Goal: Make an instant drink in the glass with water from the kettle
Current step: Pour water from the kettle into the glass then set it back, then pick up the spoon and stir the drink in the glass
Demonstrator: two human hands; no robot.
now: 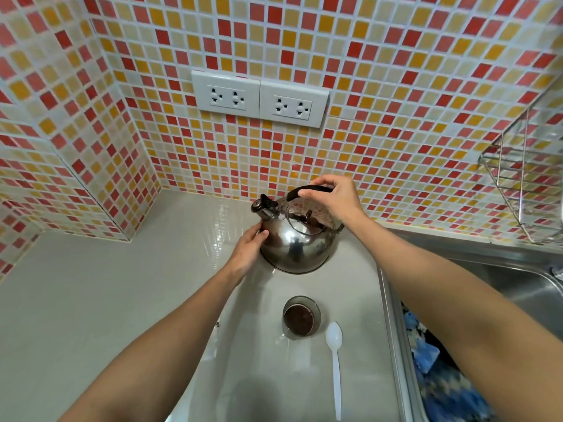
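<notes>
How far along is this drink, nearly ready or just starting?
Early on. Done: dark powder sits in the glass, apparently dry. In hand: the right hand grips the kettle handle and the left hand steadies its side; it stands on the counter. Left: pouring water, then stirring with the white spoon beside the glass.

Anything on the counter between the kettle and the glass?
No. In the head view, the stretch of counter between kettle and glass is bare.
</notes>
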